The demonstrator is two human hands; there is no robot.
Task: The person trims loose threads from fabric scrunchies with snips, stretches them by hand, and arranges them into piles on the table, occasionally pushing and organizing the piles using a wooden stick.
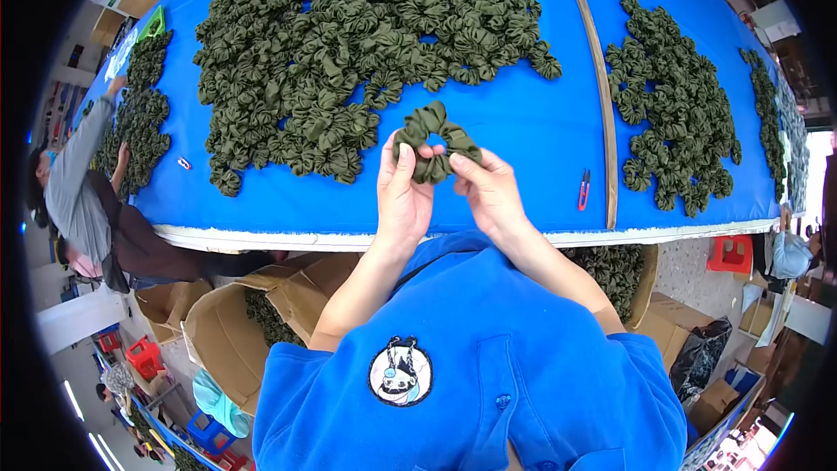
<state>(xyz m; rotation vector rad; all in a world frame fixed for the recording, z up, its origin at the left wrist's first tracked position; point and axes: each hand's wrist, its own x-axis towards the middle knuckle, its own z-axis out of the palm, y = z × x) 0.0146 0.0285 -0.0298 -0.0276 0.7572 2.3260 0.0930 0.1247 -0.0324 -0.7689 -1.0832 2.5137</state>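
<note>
Between my two hands, just above the front of the blue table, is a dark green scrunchie (433, 113) held up as a ring. My left hand (406, 187) grips its left side, thumb in front and fingertips showing through the middle. My right hand (491, 187) pinches its lower right side between thumb and fingers. Beyond it, a big spread of dark green scrunchies (349, 52) covers the table's middle. A second spread of scrunchies (671, 105) lies to the right. Red-handled thread snips (584, 190) rest on the blue cover near my right hand.
A wooden strip (598, 105) divides the blue table (488, 122). At left a co-worker (74, 183) reaches over more scrunchies (144, 113). Another person (792, 249) is at far right. Below the edge stand cardboard boxes (222, 336), some holding scrunchies, and a red stool (731, 253).
</note>
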